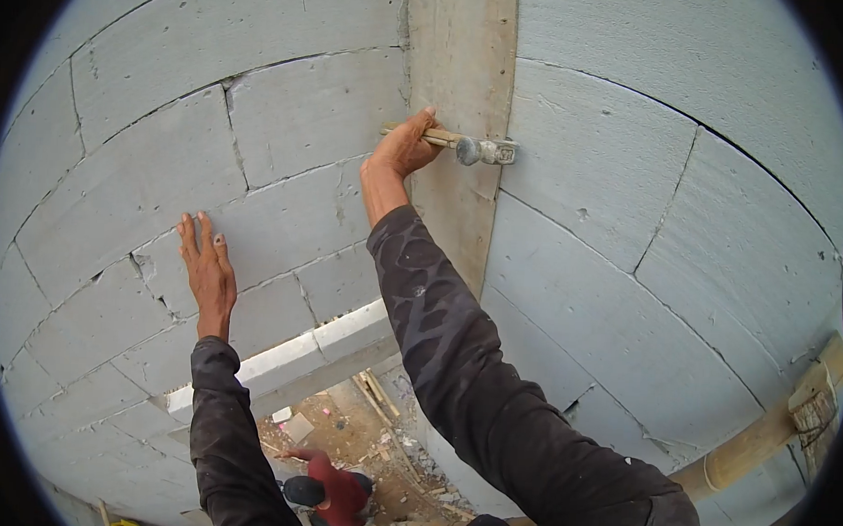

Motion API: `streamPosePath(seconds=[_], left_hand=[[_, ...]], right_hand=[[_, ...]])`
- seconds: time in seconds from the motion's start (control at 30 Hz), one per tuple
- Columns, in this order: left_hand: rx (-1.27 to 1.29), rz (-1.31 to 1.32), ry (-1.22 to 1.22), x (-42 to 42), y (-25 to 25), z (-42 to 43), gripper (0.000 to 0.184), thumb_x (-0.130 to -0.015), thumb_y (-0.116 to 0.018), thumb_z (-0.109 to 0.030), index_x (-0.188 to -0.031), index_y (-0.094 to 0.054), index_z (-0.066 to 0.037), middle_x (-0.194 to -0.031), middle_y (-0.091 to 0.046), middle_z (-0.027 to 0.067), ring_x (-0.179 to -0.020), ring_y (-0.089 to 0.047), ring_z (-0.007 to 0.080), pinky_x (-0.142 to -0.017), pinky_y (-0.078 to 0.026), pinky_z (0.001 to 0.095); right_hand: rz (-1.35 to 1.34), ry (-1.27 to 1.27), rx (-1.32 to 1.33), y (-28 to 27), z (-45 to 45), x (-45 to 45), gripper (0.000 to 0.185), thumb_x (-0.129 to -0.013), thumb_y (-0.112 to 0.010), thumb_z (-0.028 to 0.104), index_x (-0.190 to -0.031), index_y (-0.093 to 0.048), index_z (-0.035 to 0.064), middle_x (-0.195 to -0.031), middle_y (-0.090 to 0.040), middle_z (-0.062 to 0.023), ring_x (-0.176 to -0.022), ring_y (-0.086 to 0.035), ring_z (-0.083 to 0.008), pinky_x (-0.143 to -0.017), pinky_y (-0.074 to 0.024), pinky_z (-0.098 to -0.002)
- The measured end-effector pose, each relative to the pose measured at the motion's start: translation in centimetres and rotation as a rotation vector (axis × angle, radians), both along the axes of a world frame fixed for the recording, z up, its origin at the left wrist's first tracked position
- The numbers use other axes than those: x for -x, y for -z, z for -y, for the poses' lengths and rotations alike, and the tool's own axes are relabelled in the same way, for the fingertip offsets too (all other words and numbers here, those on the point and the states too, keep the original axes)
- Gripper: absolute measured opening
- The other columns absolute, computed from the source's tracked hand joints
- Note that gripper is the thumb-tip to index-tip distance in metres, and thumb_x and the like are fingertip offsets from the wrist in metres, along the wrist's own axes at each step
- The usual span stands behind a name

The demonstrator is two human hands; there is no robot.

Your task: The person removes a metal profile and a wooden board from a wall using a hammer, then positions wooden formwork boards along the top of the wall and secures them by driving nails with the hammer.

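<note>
My right hand [400, 159] is closed round the wooden handle of a hammer [486, 152]. The hammer's metal head points right, over the edge of a tall wooden board [461, 48] set upright in the corner between two block walls. Whether the head touches the board or the right wall, I cannot tell. Lower and to the left, my left hand [210, 273] lies against the grey block wall [293, 177], palm to the blocks and fingers pointing up.
Under the left wall is an opening with a pale ledge [343, 332]. Through it, far below, a person in a red shirt [341, 495] is on ground strewn with rubble and timber. A bamboo pole [738, 455] crosses the lower right, lashed to another piece.
</note>
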State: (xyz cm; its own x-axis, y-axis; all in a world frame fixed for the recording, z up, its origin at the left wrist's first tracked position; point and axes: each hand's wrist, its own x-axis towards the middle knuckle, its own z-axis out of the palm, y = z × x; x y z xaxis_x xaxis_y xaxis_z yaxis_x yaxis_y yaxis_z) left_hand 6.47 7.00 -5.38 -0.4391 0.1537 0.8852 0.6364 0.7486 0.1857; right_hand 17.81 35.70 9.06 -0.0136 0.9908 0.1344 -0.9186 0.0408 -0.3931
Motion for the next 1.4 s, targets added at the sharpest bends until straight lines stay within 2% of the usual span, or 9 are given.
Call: streamPosePath(seconds=[0.1, 0.17, 0.3, 0.43, 0.6, 0.67, 1.1, 1.23, 1.4], left_hand=[[-0.016, -0.001, 0.01, -0.2, 0.2, -0.2, 0.054, -0.113, -0.04, -0.026, -0.163, -0.034, -0.01, -0.172, -0.02, 0.0179, -0.16, -0.013, 0.0379, -0.128, -0.016, 0.0557], [-0.017, 0.004, -0.008, -0.2, -0.1, -0.3, 0.053, -0.112, -0.04, -0.026, -0.163, -0.034, -0.01, -0.172, -0.02, 0.0173, -0.16, -0.014, 0.0376, -0.128, -0.015, 0.0564], [-0.018, 0.022, 0.02, -0.4, -0.7, 0.5, 0.053, -0.112, -0.04, -0.024, -0.163, -0.035, -0.01, -0.172, -0.02, 0.0176, -0.16, -0.015, 0.0375, -0.128, -0.016, 0.0563], [0.001, 0.018, 0.037, 0.0, -0.2, 0.5, 0.053, -0.112, -0.043, -0.022, -0.163, -0.036, -0.01, -0.172, -0.023, 0.0177, -0.16, -0.017, 0.0373, -0.127, -0.019, 0.0559], [-0.079, -0.026, 0.082, 0.5, -0.4, -0.3, 0.054, -0.111, -0.045, -0.023, -0.163, -0.036, -0.012, -0.171, -0.024, 0.0169, -0.159, -0.018, 0.0366, -0.125, -0.02, 0.0571], [-0.048, 0.064, -0.23, -0.5, -2.2, -0.6, 0.053, -0.111, -0.045, -0.026, -0.163, -0.037, -0.017, -0.172, -0.023, 0.0164, -0.16, -0.017, 0.0362, -0.126, -0.019, 0.057], [0.075, -0.137, -0.088, 1.4, -3.5, 1.6, 0.054, -0.113, -0.039, -0.029, -0.166, -0.031, -0.025, -0.174, -0.016, 0.0156, -0.161, -0.013, 0.0362, -0.128, -0.015, 0.0542], [0.097, -0.137, -0.112, 1.5, -3.5, 1.4, 0.054, -0.113, -0.038, -0.029, -0.166, -0.031, -0.025, -0.174, -0.014, 0.0155, -0.161, -0.012, 0.036, -0.128, -0.014, 0.0532], [0.106, -0.141, -0.156, 0.8, -3.2, 1.2, 0.052, -0.114, -0.036, -0.03, -0.165, -0.033, -0.025, -0.174, -0.015, 0.0149, -0.161, -0.013, 0.0353, -0.128, -0.016, 0.0494]], right_hand=[[-0.103, -0.159, -0.004, 0.9, 1.0, -1.2, 0.02, -0.095, -0.06, 0.025, -0.087, -0.053, 0.0079, -0.082, -0.053, -0.005, -0.082, -0.053, -0.0186, -0.08, -0.0474, -0.04], [-0.32, -0.525, -0.122, 3.5, 2.4, -4.9, 0.02, -0.096, -0.06, 0.025, -0.086, -0.051, 0.01, -0.073, -0.047, -0.0028, -0.07, -0.051, -0.0183, -0.072, -0.0477, -0.0436], [-0.042, -1.129, -0.163, 9.1, 3.2, -14.8, 0.022, -0.098, -0.062, 0.024, -0.084, -0.05, 0.0107, -0.063, -0.04, 0.0009, -0.051, -0.042, -0.0149, -0.057, -0.0451, -0.0417], [0.335, -0.657, -0.23, 10.7, 4.3, -16.6, 0.018, -0.097, -0.065, 0.018, -0.088, -0.052, 0.009, -0.065, -0.044, 0.0014, -0.053, -0.045, -0.0124, -0.057, -0.0468, -0.0347], [0.21, -0.405, -0.367, 9.7, 2.8, -15.8, 0.015, -0.1, -0.063, 0.018, -0.094, -0.055, 0.0071, -0.073, -0.05, 0.0007, -0.065, -0.051, -0.011, -0.068, -0.0491, -0.0321], [0.182, -0.224, -0.37, 9.2, 2.7, -14.8, 0.017, -0.103, -0.062, 0.02, -0.094, -0.054, 0.007, -0.077, -0.051, -0.0002, -0.068, -0.051, -0.0112, -0.069, -0.0466, -0.0303], [0.165, 0.135, 0.056, 2.0, -2.8, 0.7, 0.026, -0.108, -0.058, 0.027, -0.098, -0.05, 0.0034, -0.092, -0.055, -0.0068, -0.085, -0.055, -0.0216, -0.078, -0.0469, -0.0345], [0.037, 0.046, 0.161, -0.6, -2.0, 1.6, 0.025, -0.107, -0.058, 0.025, -0.093, -0.05, 0.0049, -0.087, -0.053, -0.0055, -0.08, -0.054, -0.0205, -0.077, -0.0476, -0.0354], [-0.316, -0.6, 0.109, -1.0, 3.3, -6.1, 0.028, -0.099, -0.058, 0.023, -0.076, -0.045, 0.0126, -0.07, -0.046, -0.0028, -0.065, -0.05, -0.018, -0.072, -0.0487, -0.0416]])
